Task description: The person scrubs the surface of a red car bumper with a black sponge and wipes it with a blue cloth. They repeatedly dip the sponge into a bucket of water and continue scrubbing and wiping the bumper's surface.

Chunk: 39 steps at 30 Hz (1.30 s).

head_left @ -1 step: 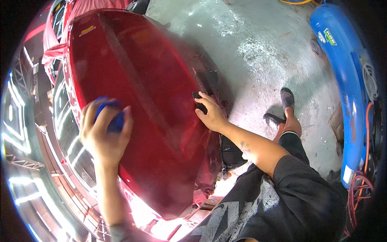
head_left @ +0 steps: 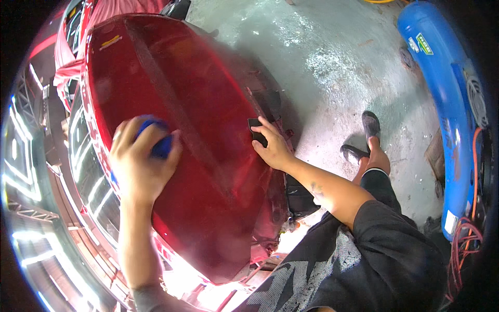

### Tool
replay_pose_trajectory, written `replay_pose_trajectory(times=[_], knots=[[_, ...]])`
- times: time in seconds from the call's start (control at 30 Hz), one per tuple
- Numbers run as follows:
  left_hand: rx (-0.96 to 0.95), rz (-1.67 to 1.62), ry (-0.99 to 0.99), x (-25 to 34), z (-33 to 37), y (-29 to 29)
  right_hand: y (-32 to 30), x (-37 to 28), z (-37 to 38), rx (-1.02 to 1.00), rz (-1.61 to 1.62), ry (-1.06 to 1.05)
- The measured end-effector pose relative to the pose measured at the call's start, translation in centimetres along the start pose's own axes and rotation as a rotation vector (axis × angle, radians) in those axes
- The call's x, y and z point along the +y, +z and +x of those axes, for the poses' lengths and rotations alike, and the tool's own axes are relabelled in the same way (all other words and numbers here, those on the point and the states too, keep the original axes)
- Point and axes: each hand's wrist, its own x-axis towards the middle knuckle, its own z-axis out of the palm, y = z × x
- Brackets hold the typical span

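Head view: on the panel [head_left: 208,171], my left grip [head_left: 144,160] clamps a blue pad [head_left: 162,147] toward its left edge — my right grip [head_left: 271,147], a black block [head_left: 255,133] at the right.

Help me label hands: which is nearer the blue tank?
Right. The right hand is near the red panel edge facing the blue tank; the left hand is farther left, across the panel.

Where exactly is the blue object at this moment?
In the head view, the blue object is left of centre, held in the person's left hand over the left part of the red panel.
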Motion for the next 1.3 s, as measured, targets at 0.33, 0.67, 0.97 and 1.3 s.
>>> replay_pose_trajectory(times=[0.33,0.67,0.97,1.3], knots=[[-0.402,-0.063,0.018,-0.9,3.8,3.7,-0.6,2.0,-7.0,-0.196,-0.167,-0.089],[-0.394,-0.033,-0.047,-1.6,3.6,3.9,2.9,2.4,8.1,-0.146,-0.308,-0.189],[-0.511,-0.008,-0.110,-3.8,3.6,2.7,2.2,2.6,11.3,-0.201,-0.340,-0.237],[-0.582,-0.124,-0.150,-4.6,3.8,2.2,-0.1,2.9,-0.9,-0.323,-0.273,-0.196]])
